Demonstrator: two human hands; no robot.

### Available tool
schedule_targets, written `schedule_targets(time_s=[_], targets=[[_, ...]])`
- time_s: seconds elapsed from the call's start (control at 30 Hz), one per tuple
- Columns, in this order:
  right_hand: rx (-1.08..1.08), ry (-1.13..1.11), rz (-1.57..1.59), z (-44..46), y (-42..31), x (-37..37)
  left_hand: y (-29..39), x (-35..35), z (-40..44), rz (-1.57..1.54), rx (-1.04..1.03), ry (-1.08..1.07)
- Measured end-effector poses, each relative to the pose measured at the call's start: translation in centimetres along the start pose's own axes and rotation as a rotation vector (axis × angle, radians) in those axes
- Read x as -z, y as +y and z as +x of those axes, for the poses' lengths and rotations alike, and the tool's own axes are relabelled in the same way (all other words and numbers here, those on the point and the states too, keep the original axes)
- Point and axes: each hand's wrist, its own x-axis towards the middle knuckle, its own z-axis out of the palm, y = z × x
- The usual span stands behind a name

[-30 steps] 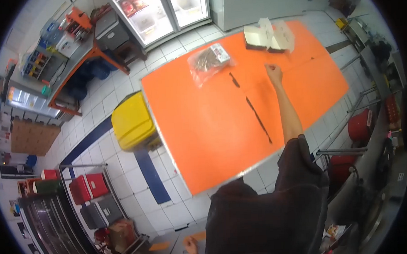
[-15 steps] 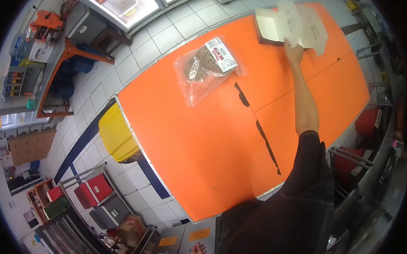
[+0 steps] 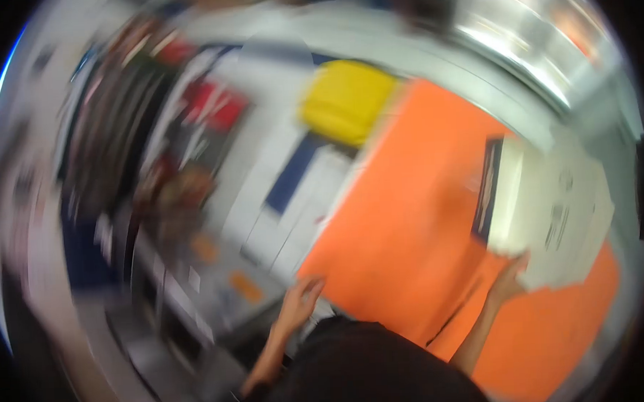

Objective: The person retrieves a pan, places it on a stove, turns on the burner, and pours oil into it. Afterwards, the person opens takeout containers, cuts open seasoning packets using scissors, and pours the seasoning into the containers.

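An open cardboard food box [image 3: 507, 200], with a pale inside, a dark outer side and a pale printed lid [image 3: 566, 205], is held over the orange tabletop [image 3: 402, 219]. My right hand [image 3: 509, 280] grips its near edge, fingers closed on the cardboard. Over the table's near-left corner hangs my left hand [image 3: 302, 300], holding nothing I can see. Its fingers are loosely curled and slightly apart, with some blur.
A yellow bin [image 3: 348, 101] stands at the table's far-left side. To the left are a grey metal unit with orange labels [image 3: 245, 285] and a blurred red container [image 3: 217, 105] on a rack. A bright glass-fronted cabinet [image 3: 523, 41] stands at upper right.
My view has swung left, blurring the surroundings. The box is now nearer, held in my right hand. My left hand has come up beside the table. The plastic bag of brown contents is out of sight.
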Motion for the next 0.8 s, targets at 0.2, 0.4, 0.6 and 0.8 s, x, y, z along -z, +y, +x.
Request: schedule_targets(time_s=[0.2,0.4,0.6,0.8], targets=[[0.335,-1.147,0.501,-18.5,-15.2,-3.2,0.3,6.6,-8.0,-0.932,0.102,0.595],[0.687,-2.098,0.576,-30.6,-24.4,2.7,-13.9,3.6,-30.6,-0.767,0.456,1.039],[1.511,-2.526,0.958,-44.4,-30.2,16.4,-19.4,-14.4,-52.3,-1.308,0.501,1.55],[1.677,-2.624,0.872,-50.0,-32.0,30.8,-18.1,-34.0,-61.9,-1.539,0.257,2.402]])
